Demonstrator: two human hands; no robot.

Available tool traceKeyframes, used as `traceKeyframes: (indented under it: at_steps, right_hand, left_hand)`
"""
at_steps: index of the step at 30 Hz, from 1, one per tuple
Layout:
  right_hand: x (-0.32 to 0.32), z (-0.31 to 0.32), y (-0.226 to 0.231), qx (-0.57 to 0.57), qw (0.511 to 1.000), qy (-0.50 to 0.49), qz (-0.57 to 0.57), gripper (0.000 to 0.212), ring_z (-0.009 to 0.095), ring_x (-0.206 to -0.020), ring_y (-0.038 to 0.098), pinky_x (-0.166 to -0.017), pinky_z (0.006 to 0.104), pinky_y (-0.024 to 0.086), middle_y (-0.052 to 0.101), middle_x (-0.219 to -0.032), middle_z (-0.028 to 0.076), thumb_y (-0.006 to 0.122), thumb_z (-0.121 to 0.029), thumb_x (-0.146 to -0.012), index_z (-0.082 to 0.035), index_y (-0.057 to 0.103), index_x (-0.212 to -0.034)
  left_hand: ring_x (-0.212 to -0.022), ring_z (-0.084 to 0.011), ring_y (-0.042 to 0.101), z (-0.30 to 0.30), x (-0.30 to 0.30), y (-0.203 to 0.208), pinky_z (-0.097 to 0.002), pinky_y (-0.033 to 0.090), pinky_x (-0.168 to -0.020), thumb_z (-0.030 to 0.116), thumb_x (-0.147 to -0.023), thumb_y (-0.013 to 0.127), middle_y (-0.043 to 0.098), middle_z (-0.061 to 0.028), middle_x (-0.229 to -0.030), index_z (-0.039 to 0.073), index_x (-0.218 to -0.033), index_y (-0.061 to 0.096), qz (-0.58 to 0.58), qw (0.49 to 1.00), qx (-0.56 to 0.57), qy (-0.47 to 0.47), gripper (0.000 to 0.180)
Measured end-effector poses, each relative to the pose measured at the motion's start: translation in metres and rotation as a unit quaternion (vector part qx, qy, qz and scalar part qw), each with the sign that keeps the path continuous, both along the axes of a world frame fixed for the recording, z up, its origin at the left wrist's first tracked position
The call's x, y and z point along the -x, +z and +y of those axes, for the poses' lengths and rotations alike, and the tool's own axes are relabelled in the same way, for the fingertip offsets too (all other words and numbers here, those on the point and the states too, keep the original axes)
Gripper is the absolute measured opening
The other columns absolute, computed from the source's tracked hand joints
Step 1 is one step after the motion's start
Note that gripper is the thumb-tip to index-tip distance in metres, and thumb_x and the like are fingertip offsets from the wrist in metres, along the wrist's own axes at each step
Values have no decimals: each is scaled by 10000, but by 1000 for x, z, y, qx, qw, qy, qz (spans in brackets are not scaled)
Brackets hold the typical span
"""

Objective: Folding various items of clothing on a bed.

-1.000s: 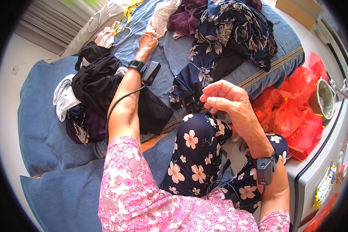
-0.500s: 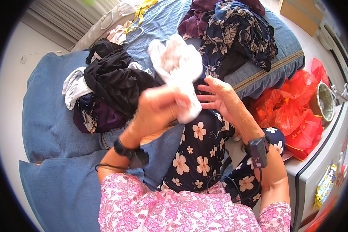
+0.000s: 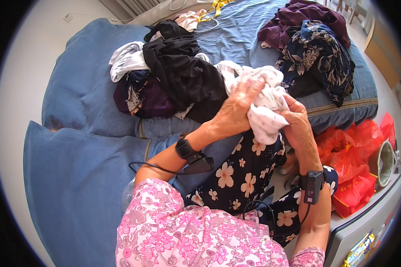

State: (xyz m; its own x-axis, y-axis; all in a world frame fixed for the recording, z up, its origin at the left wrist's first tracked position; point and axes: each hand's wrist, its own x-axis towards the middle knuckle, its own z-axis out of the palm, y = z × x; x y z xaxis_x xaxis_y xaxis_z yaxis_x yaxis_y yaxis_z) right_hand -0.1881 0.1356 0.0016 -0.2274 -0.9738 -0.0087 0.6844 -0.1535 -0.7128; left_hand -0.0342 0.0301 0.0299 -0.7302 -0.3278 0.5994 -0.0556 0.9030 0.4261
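Both hands are on a bunched white garment (image 3: 268, 116) with small faint specks, held above my lap; its exact kind does not show. My left hand (image 3: 238, 108) lies across its near left side, fingers closed over the cloth. On the other side my right hand (image 3: 299, 123) pinches the edge between thumb and fingers. To the left, close to my left hand, a heap of clothes holds a black garment (image 3: 180, 66), a white one (image 3: 126, 60) and a dark purple one (image 3: 158, 100). Beyond my right hand lies a dark blue leaf-patterned garment (image 3: 318, 58).
Blue bedding (image 3: 89, 80) spreads under the clothes. A maroon garment (image 3: 305, 22) lies at the far right, near a cardboard box (image 3: 385, 55). Red plastic bags (image 3: 349, 149) and a bin (image 3: 383, 162) stand right of the bed, behind a grey cabinet (image 3: 356, 227). Cabled devices sit on both wrists.
My right hand, open and apart from the cloth before, now grips the white garment along with my left. The garment is more bunched. The whole view has shifted, with the bed appearing farther right.
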Motion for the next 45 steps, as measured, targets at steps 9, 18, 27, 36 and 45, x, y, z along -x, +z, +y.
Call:
traceKeyframes:
  at_steps: [9,18,27,36,45]
  right_hand:
    - [9,12,23,44,998,1,40,341,146,-928,630,-857,273,483,656,-1031,103,611,-74,-827,40,583,-1146]
    - [15,12,22,14,994,-24,105,269,103,-793,626,-686,211,505,662,-975,111,577,-132,-881,5,597,-1112]
    - [12,14,29,-29,988,-26,150,287,107,-796,608,-696,223,486,659,-971,99,566,-142,-870,0,591,-1118]
    - [17,9,9,-53,986,-28,153,268,98,-787,607,-688,219,482,661,-949,84,606,-182,-857,-19,612,-1070]
    - [28,14,8,-75,986,-113,96,243,73,-745,610,-674,198,481,670,-899,62,629,-174,-844,-29,621,-1039]
  left_hand:
    - [-781,-229,658,9,2,4,-310,495,-673,73,-760,681,655,-157,-880,-31,-961,602,21,985,-172,-7,240]
    - [-721,-168,638,-160,-42,88,-315,497,-540,133,-845,539,662,-57,-881,17,-966,642,149,951,-226,149,197]
    - [-576,-135,538,-294,-133,98,-293,444,-493,99,-667,687,576,-37,-651,-32,-673,615,205,946,-57,245,150]
    - [-907,-300,613,-161,23,-9,-375,483,-800,182,-674,749,632,-191,-964,-58,-997,613,-32,979,-36,196,425]
    - [-945,-363,604,-109,215,-35,-414,470,-855,412,-687,735,603,-275,-1022,-102,-1034,581,-76,993,-5,90,639]
